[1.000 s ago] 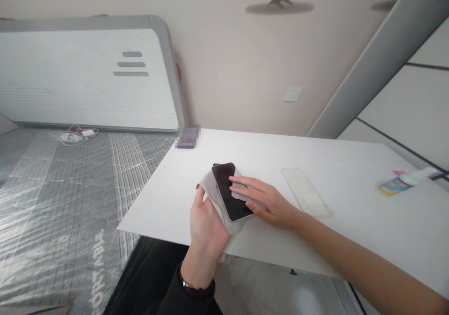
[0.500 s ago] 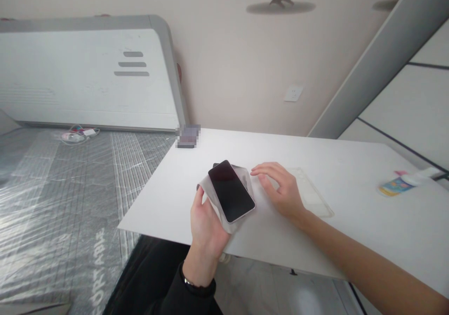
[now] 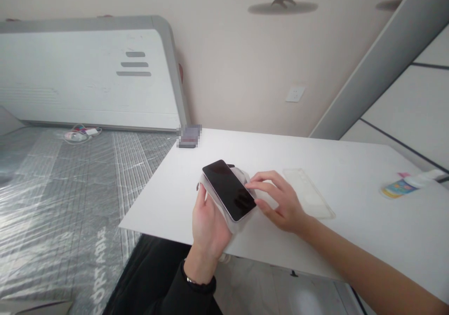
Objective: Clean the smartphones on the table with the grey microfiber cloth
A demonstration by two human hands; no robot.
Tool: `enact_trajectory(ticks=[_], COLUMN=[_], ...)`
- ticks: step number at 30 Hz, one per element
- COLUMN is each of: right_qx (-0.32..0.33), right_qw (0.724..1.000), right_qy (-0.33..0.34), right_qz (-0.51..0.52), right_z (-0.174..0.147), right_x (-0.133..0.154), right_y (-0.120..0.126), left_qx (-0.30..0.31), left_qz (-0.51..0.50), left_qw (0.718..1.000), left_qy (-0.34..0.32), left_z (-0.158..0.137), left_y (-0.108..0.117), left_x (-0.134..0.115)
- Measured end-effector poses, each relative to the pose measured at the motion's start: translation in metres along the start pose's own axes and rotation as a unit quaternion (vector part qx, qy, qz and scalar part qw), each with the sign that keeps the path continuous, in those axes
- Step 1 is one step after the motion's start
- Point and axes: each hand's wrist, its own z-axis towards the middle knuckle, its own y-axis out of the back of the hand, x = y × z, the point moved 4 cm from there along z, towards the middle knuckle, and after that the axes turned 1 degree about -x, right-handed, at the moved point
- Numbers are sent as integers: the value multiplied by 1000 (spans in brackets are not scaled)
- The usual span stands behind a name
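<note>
My left hand (image 3: 210, 223) lies palm up near the front edge of the table and holds a smartphone (image 3: 229, 191), dark screen up and slightly tilted. A thin pale cloth (image 3: 241, 225) is under the phone, between it and my palm. My right hand (image 3: 282, 202) is at the phone's right edge, its fingers bent and apart. The fingertips and thumb touch or nearly touch that edge. Beyond the right hand, a clear phone case (image 3: 310, 195) lies flat on the white table (image 3: 168, 193).
A white bottle with a colourful label (image 3: 400, 188) lies toward the table's right side. A blurred-out small object (image 3: 188, 137) is at the back left corner. A bed end (image 3: 87, 81), a plastic-wrapped mattress (image 3: 70, 202) and cables (image 3: 79, 135) are to the left.
My right hand has moved left to the phone's right edge, its fingers lower. The phone has shifted slightly left on the cloth.
</note>
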Motion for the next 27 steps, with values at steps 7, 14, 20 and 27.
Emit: enact_trajectory(ticks=[7,14,20,27], right_qx=[154,195,180,179], right_qw=[968,930,943,950], right_qy=[-170,-245,-248,-230], right_qz=[99,194,127,114], right_z=[-7,-13,-12,-9], right_x=[-16,-16,-26,-23], right_y=[-25,-31,-24,-20], left_qx=[8,3,31,-10], left_qz=[5,26,19,21], left_qw=[1000,999,998,998], left_qy=[-22,-39,-44,-66], left_z=[-3,-3,-6,-3], left_y=[-3,-1,-6,4], left_x=[1,10,-4,-18])
